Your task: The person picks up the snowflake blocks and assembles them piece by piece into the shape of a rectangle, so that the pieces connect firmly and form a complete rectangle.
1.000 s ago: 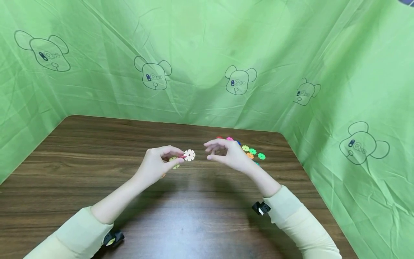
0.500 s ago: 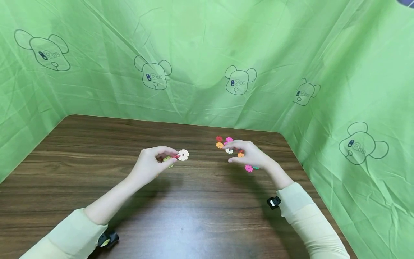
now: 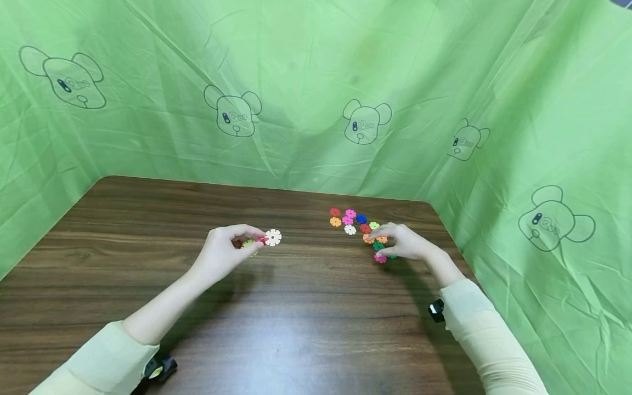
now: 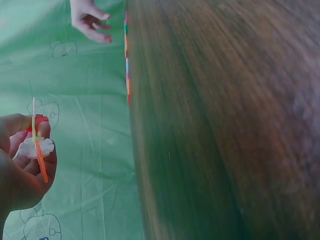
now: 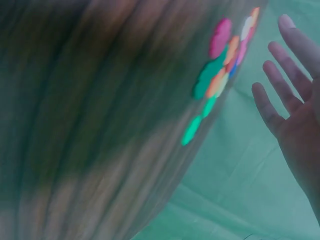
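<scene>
My left hand point(image 3: 222, 252) pinches a cluster of joined flower-shaped plastic discs above the table. A white disc point(image 3: 273, 237) sticks out to the right of the fingertips, and a yellow-green disc point(image 3: 248, 247) shows below them. In the left wrist view the same cluster also has a red disc point(image 4: 38, 123) and an orange disc point(image 4: 41, 162) seen edge-on. My right hand point(image 3: 407, 241) hovers over the loose discs at the right, nearest a dark green disc point(image 3: 378, 246) and a pink disc point(image 3: 379, 258). Its fingers look spread and hold nothing in the right wrist view.
Several loose discs lie in a loose group on the right, among them a blue disc point(image 3: 361, 219), a white loose disc point(image 3: 350, 230) and a red loose disc point(image 3: 334, 212). The brown wooden table point(image 3: 286, 318) is surrounded by a green curtain point(image 3: 296, 71).
My right hand has moved away from the cluster, rightward and down over the loose discs. The left hand has drifted slightly left, still holding the cluster.
</scene>
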The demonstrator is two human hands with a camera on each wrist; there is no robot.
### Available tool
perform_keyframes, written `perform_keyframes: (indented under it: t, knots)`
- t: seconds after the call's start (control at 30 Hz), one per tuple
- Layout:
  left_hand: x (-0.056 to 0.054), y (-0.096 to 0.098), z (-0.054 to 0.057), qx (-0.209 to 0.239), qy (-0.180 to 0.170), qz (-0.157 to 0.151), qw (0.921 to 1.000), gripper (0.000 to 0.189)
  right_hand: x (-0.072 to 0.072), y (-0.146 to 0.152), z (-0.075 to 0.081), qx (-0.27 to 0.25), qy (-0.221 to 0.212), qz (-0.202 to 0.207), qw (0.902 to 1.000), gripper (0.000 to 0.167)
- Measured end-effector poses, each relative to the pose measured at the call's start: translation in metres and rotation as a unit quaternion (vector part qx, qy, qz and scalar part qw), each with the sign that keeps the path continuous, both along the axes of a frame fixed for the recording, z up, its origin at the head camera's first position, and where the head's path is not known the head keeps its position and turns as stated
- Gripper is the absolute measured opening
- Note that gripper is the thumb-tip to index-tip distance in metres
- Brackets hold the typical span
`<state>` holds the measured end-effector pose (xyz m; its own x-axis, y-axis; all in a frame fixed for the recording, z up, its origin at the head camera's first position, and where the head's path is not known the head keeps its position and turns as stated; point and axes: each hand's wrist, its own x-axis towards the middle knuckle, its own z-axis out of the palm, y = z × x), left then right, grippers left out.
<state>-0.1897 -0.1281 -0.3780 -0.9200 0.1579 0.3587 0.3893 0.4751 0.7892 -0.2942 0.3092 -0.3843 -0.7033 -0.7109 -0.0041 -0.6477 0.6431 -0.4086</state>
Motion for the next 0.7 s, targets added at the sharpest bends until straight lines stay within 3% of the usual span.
perform_keyframes:
  t: [0.27,0.7]
  knots:
    - [-0.001,0.001,0.001,-0.003,0.001,0.0,1.0,0.015,-0.003,0.017,-0.018,0.039,0.008,0.003,0.9992,0.034]
    - [0.0,0.002,0.001,-0.007,0.013,0.001,0.9999,0.014,-0.006,0.02,-0.029,0.025,0.026,0.003,0.9993,0.025]
